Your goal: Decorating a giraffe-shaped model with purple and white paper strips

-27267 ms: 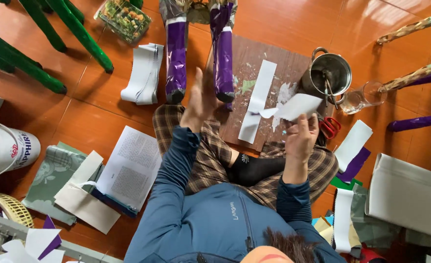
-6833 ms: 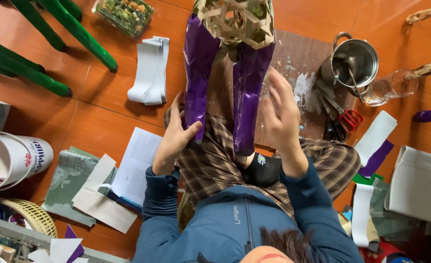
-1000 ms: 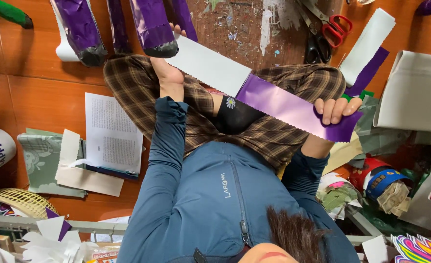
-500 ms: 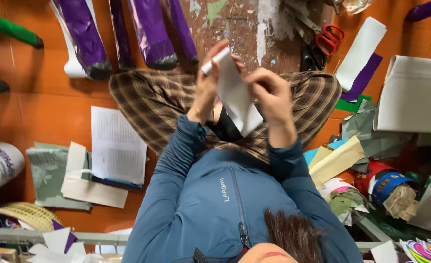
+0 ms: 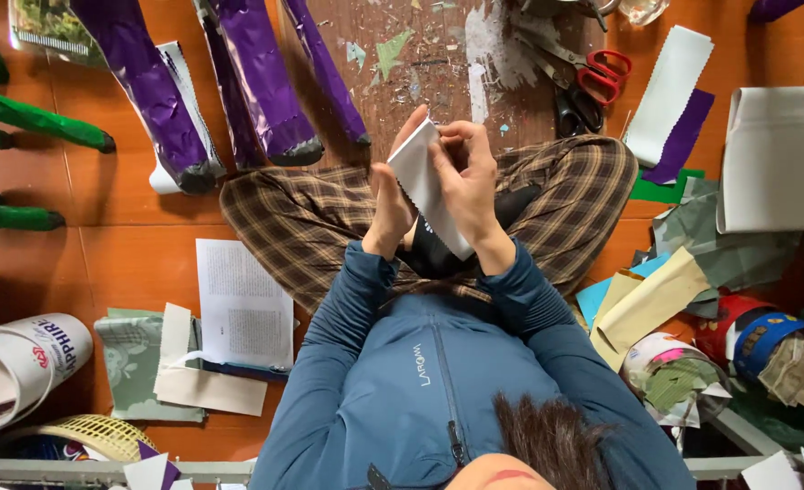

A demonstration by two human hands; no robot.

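Note:
I sit cross-legged on an orange floor in plaid trousers (image 5: 311,213). Both hands are raised over my lap, close together, on a folded white paper strip (image 5: 423,181) with a zigzag edge. My left hand (image 5: 391,195) grips its left side, fingers pointing up. From the right, my right hand (image 5: 470,172) pinches the top fold. Just beyond my knees lie three purple foil-wrapped shapes (image 5: 266,82) and a scuffed brown board (image 5: 438,63) speckled with paper scraps.
Red-handled scissors (image 5: 592,77) lie on the board at the right, next to a white strip (image 5: 670,95) and a purple one (image 5: 683,136). A grey box (image 5: 779,159), paper scraps and tape rolls (image 5: 756,331) crowd the right. Green wrapped shapes (image 5: 29,118), an open booklet (image 5: 243,304) and a rolled sheet (image 5: 20,363) lie left.
A second ago the strip was stretched wide between my hands, purple side showing. My hands came together and folded it, so only the white side shows.

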